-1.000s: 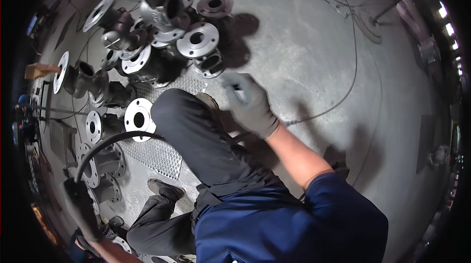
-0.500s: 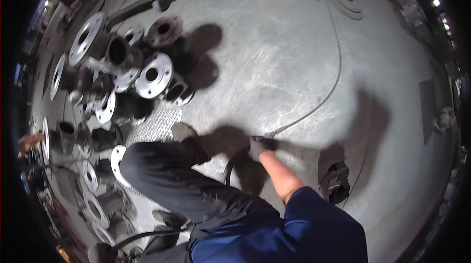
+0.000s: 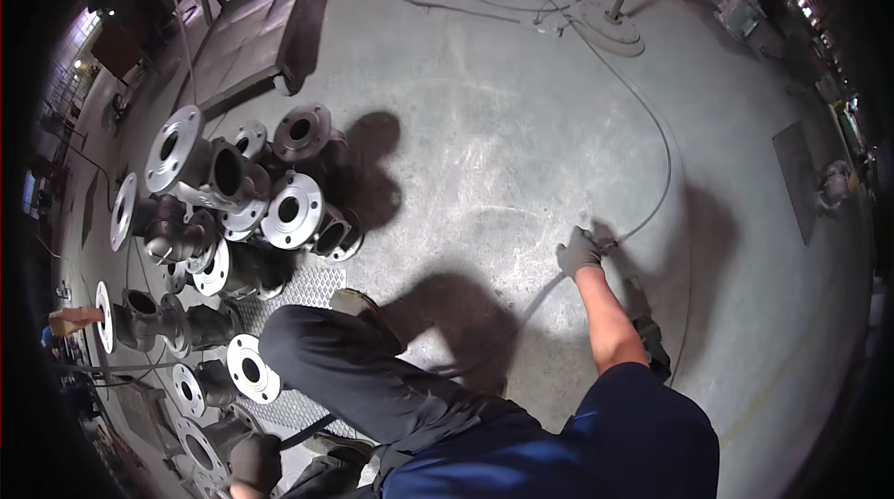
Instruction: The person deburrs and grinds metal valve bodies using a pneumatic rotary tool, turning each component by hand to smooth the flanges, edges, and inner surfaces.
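Note:
My right hand (image 3: pixel 580 253), in a grey glove, is stretched out over the floor to the right and closed round a long grey hose (image 3: pixel 663 141). From that hand the hose curves away to the far side, and its nearer stretch runs back toward my bent knee. My left hand (image 3: pixel 256 464), also gloved, is at the lower left beside flanged metal castings. It grips a black hose (image 3: pixel 309 431) that passes behind my leg; its fingers are partly hidden. Whether both stretches are one hose I cannot tell.
Several flanged castings (image 3: pixel 294 210) stand in a cluster on the left, some beside a chequered metal plate (image 3: pixel 312 288). A dark object (image 3: pixel 654 348) lies behind my right forearm. Farther off are a metal frame table (image 3: pixel 244 33) and a post on a round base (image 3: pixel 607 29).
My right hand has moved right and forward with the hose. My left hand has come further into view at the lower left. The view has tilted up, showing more of the far floor.

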Available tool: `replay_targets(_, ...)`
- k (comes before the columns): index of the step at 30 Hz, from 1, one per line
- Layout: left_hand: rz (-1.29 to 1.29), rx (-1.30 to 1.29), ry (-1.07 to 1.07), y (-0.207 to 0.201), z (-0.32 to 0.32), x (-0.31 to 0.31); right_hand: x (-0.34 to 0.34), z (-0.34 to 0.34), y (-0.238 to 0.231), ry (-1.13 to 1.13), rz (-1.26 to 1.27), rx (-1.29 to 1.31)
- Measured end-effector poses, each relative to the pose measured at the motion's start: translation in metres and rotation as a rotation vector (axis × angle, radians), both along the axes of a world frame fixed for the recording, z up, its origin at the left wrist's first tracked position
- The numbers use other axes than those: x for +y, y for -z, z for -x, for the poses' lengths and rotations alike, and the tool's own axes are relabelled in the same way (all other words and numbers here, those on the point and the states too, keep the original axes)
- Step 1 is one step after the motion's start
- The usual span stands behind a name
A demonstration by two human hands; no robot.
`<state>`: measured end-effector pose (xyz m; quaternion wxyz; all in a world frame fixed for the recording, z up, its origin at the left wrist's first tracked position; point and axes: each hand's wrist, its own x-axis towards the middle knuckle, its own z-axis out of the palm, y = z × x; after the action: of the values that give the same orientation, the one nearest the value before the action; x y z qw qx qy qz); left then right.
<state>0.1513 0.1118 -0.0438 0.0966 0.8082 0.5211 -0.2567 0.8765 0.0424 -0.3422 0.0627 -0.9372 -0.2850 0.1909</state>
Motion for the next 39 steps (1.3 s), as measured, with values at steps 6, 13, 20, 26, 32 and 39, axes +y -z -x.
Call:
replay_targets(6, -0.316, -0.151, 0.203, 0.032, -0.009, 0.021, 0.109, 0.172, -0.175, -0.514, -1.07, 0.378)
replay_targets(13, -0.387, -0.115, -0.002, 0.098, -0.018, 0.038, 0.148, 0.377, -0.289, -1.143, -1.177, 0.662)
replay_targets(20, -0.489, -0.304, -0.16, 0.168, 0.008, 0.053, 0.155, 0.467, -0.265, -1.518, -0.723, 0.8)
replay_targets(26, -0.523, -0.499, -0.194, 0.189, 0.025, 0.041, 0.166, 0.504, -0.213, -1.629, -0.547, 0.679)
replay_targets(32, -0.596, -0.551, -0.193, 0.189, 0.023, 0.034, 0.157, 0.505, -0.197, -1.719, -0.333, 0.611)
replay_targets(39, -0.708, -0.595, -0.419, 0.141, 0.044, 0.003, 0.156, 0.512, -0.205, -1.604, -0.398, 0.622)
